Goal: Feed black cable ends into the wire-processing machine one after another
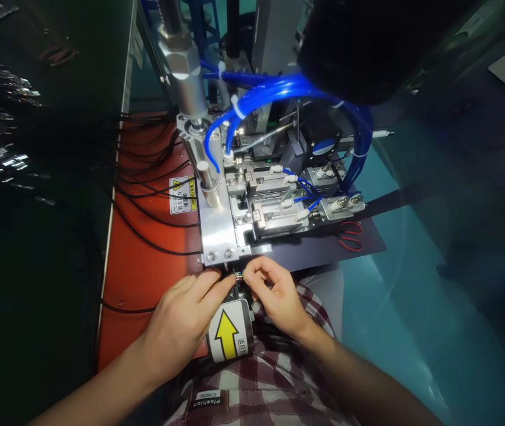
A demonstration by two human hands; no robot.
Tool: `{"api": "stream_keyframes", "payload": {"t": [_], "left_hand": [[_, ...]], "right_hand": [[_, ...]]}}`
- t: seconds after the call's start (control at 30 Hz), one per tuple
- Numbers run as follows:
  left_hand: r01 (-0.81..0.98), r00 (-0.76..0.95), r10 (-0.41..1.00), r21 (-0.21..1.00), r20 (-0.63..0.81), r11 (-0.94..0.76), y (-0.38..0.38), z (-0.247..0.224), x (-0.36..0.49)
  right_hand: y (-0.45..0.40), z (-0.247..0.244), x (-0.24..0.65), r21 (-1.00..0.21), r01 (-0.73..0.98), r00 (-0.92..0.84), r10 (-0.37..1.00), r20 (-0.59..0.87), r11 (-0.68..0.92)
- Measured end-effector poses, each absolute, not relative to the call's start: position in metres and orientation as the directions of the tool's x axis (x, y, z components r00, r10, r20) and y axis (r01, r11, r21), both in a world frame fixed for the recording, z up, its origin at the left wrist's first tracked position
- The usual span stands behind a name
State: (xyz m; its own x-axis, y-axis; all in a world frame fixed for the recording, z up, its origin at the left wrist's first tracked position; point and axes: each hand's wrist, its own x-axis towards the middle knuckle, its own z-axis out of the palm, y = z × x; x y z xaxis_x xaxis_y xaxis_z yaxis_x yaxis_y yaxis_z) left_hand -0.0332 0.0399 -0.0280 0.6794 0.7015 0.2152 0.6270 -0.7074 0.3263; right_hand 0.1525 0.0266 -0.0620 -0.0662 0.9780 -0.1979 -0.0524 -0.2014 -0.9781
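At the front of a metal machine (219,231), both my hands meet over a narrow dark fixture (234,293). Thumb and index finger of my right hand (276,293) are pinched at a tiny piece with thin coloured strands (239,276), too small to name. My left hand (185,316) is closed from the other side, its fingers bent over the fixture and one fingertip against that piece. Whatever else those fingers grip is hidden. Just below, a white label with a yellow arrow (227,331) covers a rounded black part.
Blue air hoses (288,89) loop above several small cylinders (279,222). Black cables (145,236) cross the orange-red base plate (145,278) on the left. Red-handled scissors or snips (350,236) lie on the dark plate's right side. A large dark shape (359,47) hangs at upper right.
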Motion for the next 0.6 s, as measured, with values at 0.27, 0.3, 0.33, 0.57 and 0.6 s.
{"api": "stream_keyframes", "payload": {"t": [0.27, 0.3, 0.33, 0.57, 0.6], "left_hand": [[0.629, 0.688, 0.695, 0.308, 0.209, -0.714, 0.038, -0.027, -0.033], [0.629, 0.690, 0.693, 0.301, 0.208, -0.717, 0.038, -0.027, -0.033], [0.629, 0.693, 0.690, 0.293, 0.207, -0.720, 0.039, -0.027, -0.033], [0.638, 0.705, 0.673, 0.215, 0.224, -0.739, 0.038, -0.026, -0.031], [0.639, 0.706, 0.672, 0.208, 0.223, -0.741, 0.038, -0.025, -0.031]], "right_hand": [[0.026, -0.064, 0.153, -0.988, 0.144, -0.041, 0.998, -0.053, -0.046], [0.027, -0.063, 0.153, -0.986, 0.160, -0.043, 0.998, -0.044, -0.037], [0.027, -0.062, 0.153, -0.984, 0.177, -0.045, 0.998, -0.036, -0.027], [0.027, -0.057, 0.153, -0.966, 0.257, -0.040, 0.998, -0.054, -0.042], [0.027, -0.056, 0.152, -0.963, 0.263, -0.040, 0.997, -0.064, -0.052]]}}
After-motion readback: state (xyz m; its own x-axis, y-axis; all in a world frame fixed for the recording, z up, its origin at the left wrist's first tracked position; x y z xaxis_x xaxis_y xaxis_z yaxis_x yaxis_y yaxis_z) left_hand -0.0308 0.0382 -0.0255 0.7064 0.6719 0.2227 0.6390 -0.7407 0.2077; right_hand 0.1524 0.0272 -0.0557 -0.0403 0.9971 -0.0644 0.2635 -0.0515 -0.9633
